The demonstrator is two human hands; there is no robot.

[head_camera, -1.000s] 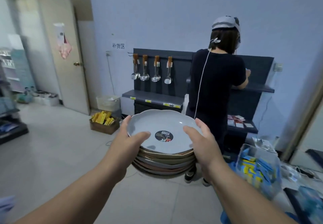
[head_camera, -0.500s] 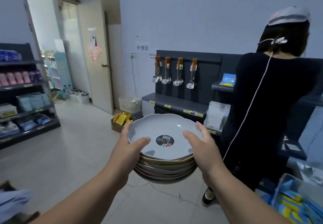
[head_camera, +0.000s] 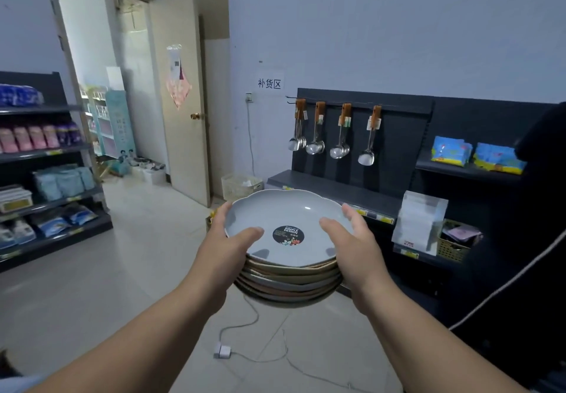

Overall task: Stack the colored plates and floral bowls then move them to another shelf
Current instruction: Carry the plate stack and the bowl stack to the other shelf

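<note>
Stack of scalloped coloured plates (head_camera: 288, 282) between left hand (head_camera: 223, 257) and right hand (head_camera: 352, 254), fingers (head_camera: 221, 213) curled round its sides.

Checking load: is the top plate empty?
Empty: the grey top plate shows bare glaze, only a black round sticker at its centre.

Top plate (head_camera: 291, 208): pale blue-grey, plain. Sticker (head_camera: 288, 234) at its centre: black, white lettering, small red-and-green flower motif. Plates below (head_camera: 291, 282): edges banded tan, grey, dusty pink. 2 o'clock: shelf (head_camera: 337, 184) charcoal; packets (head_camera: 450, 150) blue with yellow. 12 o'clock: ladles (head_camera: 315, 147) silver, brown handles. 10 o'clock: door (head_camera: 180, 147) beige. Floor (head_camera: 122, 270): off-white tile.
</note>
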